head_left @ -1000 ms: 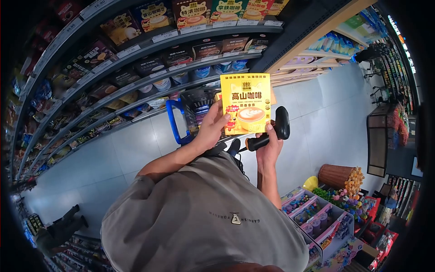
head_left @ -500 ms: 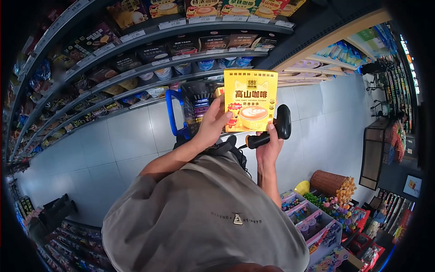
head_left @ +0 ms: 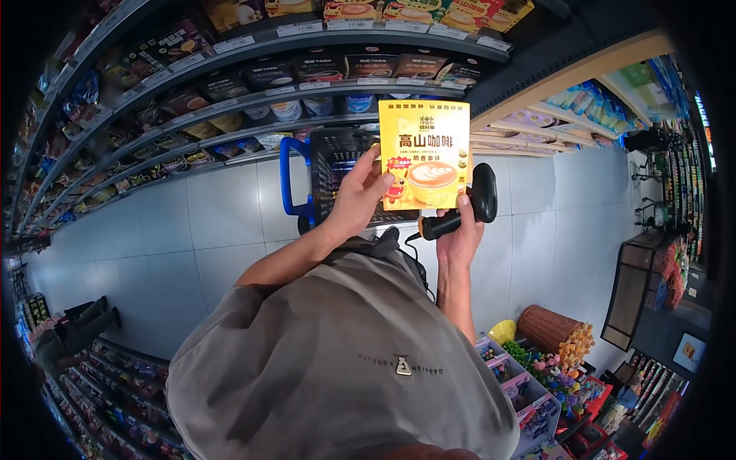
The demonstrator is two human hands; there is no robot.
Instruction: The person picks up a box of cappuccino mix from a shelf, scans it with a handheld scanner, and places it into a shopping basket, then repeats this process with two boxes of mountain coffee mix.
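Observation:
A yellow coffee box [head_left: 425,146] with a printed latte cup is held up in front of me, its printed face toward me. Gripping its left edge is my left hand [head_left: 360,195], thumb on the front and the other fingers partly hidden behind. My right hand [head_left: 458,239] pinches the lower right corner with its thumb. It also holds a black handheld barcode scanner [head_left: 483,195] with a cable, partly behind the box. Under the box stands a black shopping basket [head_left: 326,165] with a blue handle [head_left: 287,176]; its contents are mostly hidden.
Shelves [head_left: 253,103] of coffee boxes and cups curve along the far side. Lighter shelves [head_left: 529,126] hold packets to the right. A display stand [head_left: 529,391] and a wicker basket [head_left: 548,330] are at lower right. Another person [head_left: 73,330] is at far left.
The coffee box sits slightly higher in view, still in both hands, and the scanner has risen with it. More of the black basket's interior shows as the view shifts.

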